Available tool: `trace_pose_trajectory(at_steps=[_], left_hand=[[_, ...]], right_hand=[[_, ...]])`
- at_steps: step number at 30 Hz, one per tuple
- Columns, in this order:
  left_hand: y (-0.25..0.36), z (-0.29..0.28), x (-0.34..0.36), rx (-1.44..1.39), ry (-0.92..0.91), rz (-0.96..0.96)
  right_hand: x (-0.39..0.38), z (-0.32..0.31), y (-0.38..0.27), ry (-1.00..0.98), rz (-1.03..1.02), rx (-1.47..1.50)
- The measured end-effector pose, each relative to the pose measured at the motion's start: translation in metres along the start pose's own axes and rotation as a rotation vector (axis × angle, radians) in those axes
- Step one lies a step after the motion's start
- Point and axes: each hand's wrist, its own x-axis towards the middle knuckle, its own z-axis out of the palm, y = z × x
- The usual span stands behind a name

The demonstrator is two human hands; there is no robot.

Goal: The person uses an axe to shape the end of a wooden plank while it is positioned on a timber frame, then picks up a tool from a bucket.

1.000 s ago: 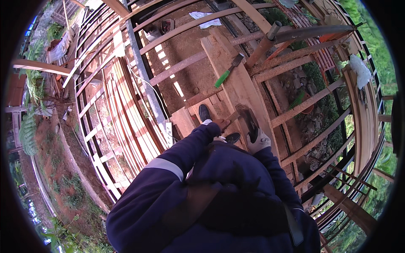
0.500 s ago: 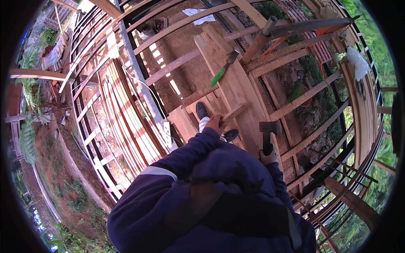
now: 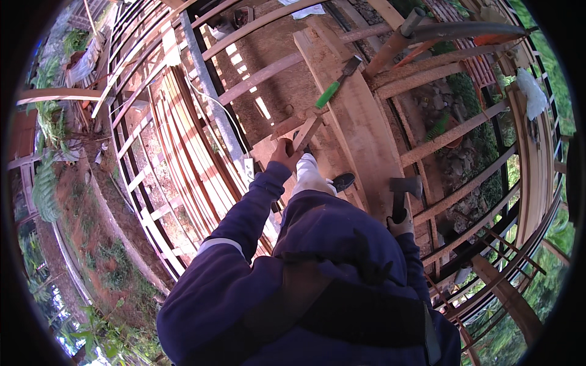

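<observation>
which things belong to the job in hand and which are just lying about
Likely part of it:
wood piece, in left hand
hatchet, in right hand
thick board
green-handled tool, perhaps

Apparently lying about:
stacked wood strips
white plastic bag

Cannot see the near end of the wooden block (image 3: 307,132) inside the left hand (image 3: 282,154), nor the lower handle of the hatchet (image 3: 400,196) within the right hand (image 3: 401,227). Cut off by the upper edge — the white sheet (image 3: 312,10); by the lower edge, the dark blue jacket (image 3: 342,229). Blurred along its borders, the dark strap (image 3: 360,312). Impossible to identify — the dark shape (image 3: 573,183) at the right rim.
</observation>
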Motion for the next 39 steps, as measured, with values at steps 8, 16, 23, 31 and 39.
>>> trace_pose_trajectory(at_steps=[8,16,23,31,39], left_hand=[[0.060,0.022,-0.024,-1.245,-0.419,-0.355],[0.106,0.079,-0.032,-1.136,-0.571,-0.352],[0.099,0.093,-0.042,-0.990,-0.576,-0.169],[0.063,0.032,-0.030,-1.070,-1.444,0.171],[0.112,0.026,-0.019,0.185,-1.123,0.087]], right_hand=[[-0.003,-0.043,-0.056,-0.194,0.203,0.423],[0.026,-0.063,-0.119,-0.390,-0.018,1.401],[0.054,-0.065,-0.127,-0.526,0.082,1.490],[0.075,-0.030,-0.069,-0.312,-0.091,1.337],[0.080,-0.036,-0.099,-0.305,-0.241,1.077]])
